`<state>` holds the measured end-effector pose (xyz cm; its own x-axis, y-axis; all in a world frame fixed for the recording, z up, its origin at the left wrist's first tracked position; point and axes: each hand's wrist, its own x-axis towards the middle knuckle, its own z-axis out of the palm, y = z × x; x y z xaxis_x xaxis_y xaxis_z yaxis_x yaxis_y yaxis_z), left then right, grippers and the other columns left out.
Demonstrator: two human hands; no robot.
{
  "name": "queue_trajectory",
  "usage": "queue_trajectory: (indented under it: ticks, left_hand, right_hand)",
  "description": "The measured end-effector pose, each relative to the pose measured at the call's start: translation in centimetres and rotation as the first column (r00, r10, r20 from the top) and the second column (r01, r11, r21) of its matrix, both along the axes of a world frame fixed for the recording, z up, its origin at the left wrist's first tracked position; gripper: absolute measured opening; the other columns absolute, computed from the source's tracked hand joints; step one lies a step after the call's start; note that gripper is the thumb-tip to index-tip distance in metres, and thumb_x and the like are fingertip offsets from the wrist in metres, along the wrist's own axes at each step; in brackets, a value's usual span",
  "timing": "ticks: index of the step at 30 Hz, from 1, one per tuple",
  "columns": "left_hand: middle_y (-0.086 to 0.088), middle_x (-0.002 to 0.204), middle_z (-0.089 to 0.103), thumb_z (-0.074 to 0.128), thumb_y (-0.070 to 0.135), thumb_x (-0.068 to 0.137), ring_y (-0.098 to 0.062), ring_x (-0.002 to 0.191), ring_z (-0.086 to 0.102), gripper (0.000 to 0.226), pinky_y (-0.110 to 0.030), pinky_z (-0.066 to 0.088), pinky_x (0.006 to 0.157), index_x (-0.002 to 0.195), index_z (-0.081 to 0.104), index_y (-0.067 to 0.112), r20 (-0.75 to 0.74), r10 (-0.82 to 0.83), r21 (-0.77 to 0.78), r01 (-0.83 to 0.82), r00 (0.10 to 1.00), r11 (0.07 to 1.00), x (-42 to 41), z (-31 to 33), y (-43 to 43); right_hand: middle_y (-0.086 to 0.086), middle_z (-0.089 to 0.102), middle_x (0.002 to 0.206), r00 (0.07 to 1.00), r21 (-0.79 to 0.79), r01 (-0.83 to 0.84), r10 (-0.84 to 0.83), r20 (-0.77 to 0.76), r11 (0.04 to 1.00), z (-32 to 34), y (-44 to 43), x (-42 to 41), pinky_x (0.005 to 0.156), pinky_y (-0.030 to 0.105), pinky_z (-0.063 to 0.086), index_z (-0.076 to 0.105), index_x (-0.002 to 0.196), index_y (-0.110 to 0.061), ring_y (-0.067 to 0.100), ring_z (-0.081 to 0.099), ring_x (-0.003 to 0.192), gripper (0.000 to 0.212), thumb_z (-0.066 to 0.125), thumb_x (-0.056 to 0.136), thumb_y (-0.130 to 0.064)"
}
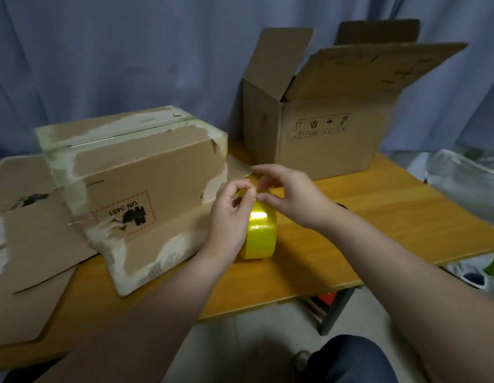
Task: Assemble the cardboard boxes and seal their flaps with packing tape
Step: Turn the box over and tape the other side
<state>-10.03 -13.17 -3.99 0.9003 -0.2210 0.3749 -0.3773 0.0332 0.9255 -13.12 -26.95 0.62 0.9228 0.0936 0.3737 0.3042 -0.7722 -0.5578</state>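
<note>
- A flattened cardboard sheet (33, 239) lies at the far left of the desk (364, 217), partly tucked under the closed box beside it.
- The closed box (135, 189) stands left of centre, its top seam and corners covered with pale old tape; a red-bordered label on its near face reads upside down.
- The left hand (229, 217) is just right of that box. Its fingers (247, 196) are curled in a pinch over the top of the tape roll, steadying it.
- The yellow tape roll (261, 233) stands on edge on the desk between the two hands, its hole facing left and right, so its band runs towards and away from the person.
- The right hand (290, 192) reaches in from the right, thumb and forefinger nipped together at the roll's crest, seemingly picking at the loose end; whether it has the end is too small to tell.
- Both hands touch the roll, the tape end lying directly under the fingertips; I judge the next pull should run along the band.
- The open box (323, 134) stands at the back right, flaps raised, not yet sealed.
</note>
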Motion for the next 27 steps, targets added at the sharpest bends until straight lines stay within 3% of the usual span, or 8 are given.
queue_trajectory:
  ticks: [2, 4, 6, 10, 14, 19, 22, 27]
  left_hand:
    - [-0.003, 0.123, 0.052, 0.061, 0.012, 0.087, -0.013, 0.116, 0.051, 0.017, -0.029, 0.042, 0.096, 0.095, 0.053, 0.024, -0.037, -0.071, 0.035, 0.073, 0.997, 0.997, 0.4, -0.3, 0.3]
    - [-0.001, 0.127, 0.049, 0.064, 0.03, 0.074, -0.018, 0.12, 0.049, 0.033, -0.039, 0.043, 0.099, 0.102, 0.047, 0.034, -0.047, -0.139, 0.144, 0.144, 0.989, 0.979, 0.7, -0.7, 0.8]
    - [-0.002, 0.126, 0.049, 0.063, 0.04, 0.07, -0.022, 0.119, 0.05, 0.044, -0.047, 0.044, 0.099, 0.11, 0.044, 0.036, -0.062, -0.153, 0.214, 0.163, 0.986, 0.963, 0.8, -1.0, 1.3]
    - [0.005, 0.125, 0.042, 0.065, 0.029, 0.079, -0.011, 0.123, 0.04, 0.046, -0.031, 0.035, 0.106, 0.119, 0.04, 0.028, 0.065, -0.107, 0.324, 0.08, 0.992, 0.943, 0.6, -1.2, 1.4]
    - [0.004, 0.122, 0.042, 0.067, 0.022, 0.084, -0.011, 0.121, 0.039, 0.043, -0.014, 0.032, 0.095, 0.122, 0.047, 0.019, 0.067, -0.029, 0.312, 0.006, 0.997, 0.95, 1.4, -1.0, 1.3]
    - [0.004, 0.122, 0.043, 0.067, 0.031, 0.086, -0.011, 0.12, 0.04, 0.043, -0.025, 0.034, 0.1, 0.123, 0.048, 0.02, 0.042, -0.085, 0.351, 0.065, 0.996, 0.934, 2.0, -0.6, 1.1]
    - [0.002, 0.126, 0.043, 0.065, 0.031, 0.087, -0.011, 0.123, 0.039, 0.043, -0.029, 0.035, 0.104, 0.125, 0.046, 0.02, 0.015, -0.075, 0.323, 0.066, 0.997, 0.944, 1.9, -0.8, 1.2]
    - [0.003, 0.13, 0.042, 0.065, 0.033, 0.087, -0.011, 0.125, 0.038, 0.048, -0.028, 0.033, 0.105, 0.129, 0.044, 0.021, 0.026, -0.062, 0.343, 0.049, 0.998, 0.938, 1.5, -1.0, 1.4]
  right_hand:
    - [-0.007, 0.06, 0.09, 1.0, 0.028, 0.004, -0.004, -0.001, 1.0, -0.2, 0.1, 0.2, 0.088, 0.031, 0.048, 0.048, 0.135, -0.02, 0.01, 0.058, 0.089, 0.055, 0.069, 0.085, -0.011]
    - [-0.005, 0.059, 0.086, 1.0, 0.037, -0.015, 0.014, 0.028, 0.999, -0.1, 0.4, 0.0, 0.082, 0.031, 0.049, 0.047, 0.131, -0.02, 0.01, 0.057, 0.083, 0.052, 0.066, 0.085, -0.005]
    - [-0.003, 0.058, 0.085, 0.996, 0.042, -0.058, 0.054, 0.074, 0.997, 0.2, 0.8, -0.3, 0.077, 0.032, 0.049, 0.046, 0.117, -0.02, 0.01, 0.056, 0.08, 0.042, 0.064, 0.085, -0.001]
    - [-0.002, 0.055, 0.08, 0.986, 0.06, -0.106, 0.098, 0.132, 0.993, 0.1, 1.1, -0.8, 0.072, 0.039, 0.047, 0.044, 0.091, -0.016, 0.014, 0.052, 0.076, 0.029, 0.063, 0.083, 0.004]
    - [-0.003, 0.055, 0.079, 0.978, 0.088, -0.114, 0.096, 0.187, 0.99, 0.4, 1.2, -1.2, 0.071, 0.03, 0.047, 0.05, 0.082, -0.013, 0.014, 0.053, 0.076, 0.022, 0.065, 0.083, 0.003]
    - [-0.001, 0.059, 0.087, 0.979, -0.057, -0.059, 0.069, 0.19, 0.997, 1.3, 0.3, -0.4, 0.076, 0.027, 0.046, 0.072, 0.093, -0.015, 0.015, 0.055, 0.085, 0.014, 0.064, 0.087, -0.005]
    - [-0.007, 0.054, 0.089, 0.986, -0.18, -0.03, 0.059, 0.156, 0.983, 1.6, 0.5, 0.1, 0.076, 0.016, 0.035, 0.073, 0.106, -0.023, 0.013, 0.045, 0.091, 0.021, 0.065, 0.089, -0.016]
    - [0.001, 0.052, 0.085, 0.972, -0.278, 0.04, 0.027, 0.235, 0.96, 1.0, 0.9, 0.3, 0.074, 0.03, 0.032, 0.073, 0.107, -0.021, 0.017, 0.039, 0.088, 0.022, 0.068, 0.086, -0.015]
